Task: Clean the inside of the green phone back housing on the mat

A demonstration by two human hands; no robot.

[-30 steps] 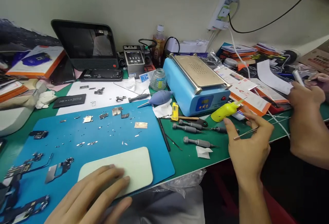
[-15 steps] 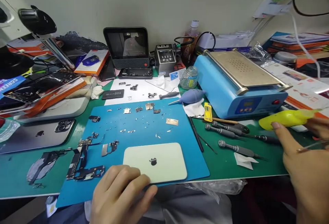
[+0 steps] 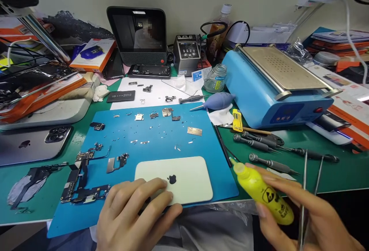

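A pale phone (image 3: 190, 178), its apple logo facing up, lies on the blue mat (image 3: 100, 220) at the near edge of the bench. My left hand (image 3: 135, 212) rests over its left end, fingers bent a little and apart, the thumb by the near edge. In my right hand (image 3: 305, 212) is a yellow squeeze bottle (image 3: 262, 191), pinched between thumb and fingers, its narrow tip pointing up and left. The same hand also carries metal tweezers (image 3: 302, 197), points upward. The bottle is right of the phone, not touching it.
Small screws and parts dot the mat, with a circuit board (image 3: 73, 180) at left. Screwdrivers (image 3: 272, 162) lie at right, below a blue heating machine (image 3: 276, 108). A blue air blower (image 3: 219, 100), a glass jar (image 3: 215, 78) and a dark phone (image 3: 34, 143) are around it.
My right hand has brought the yellow bottle left and nearer, from the far right toward the phone, its tip now turned left. My left hand has stayed on the phone. The view has shifted slightly.
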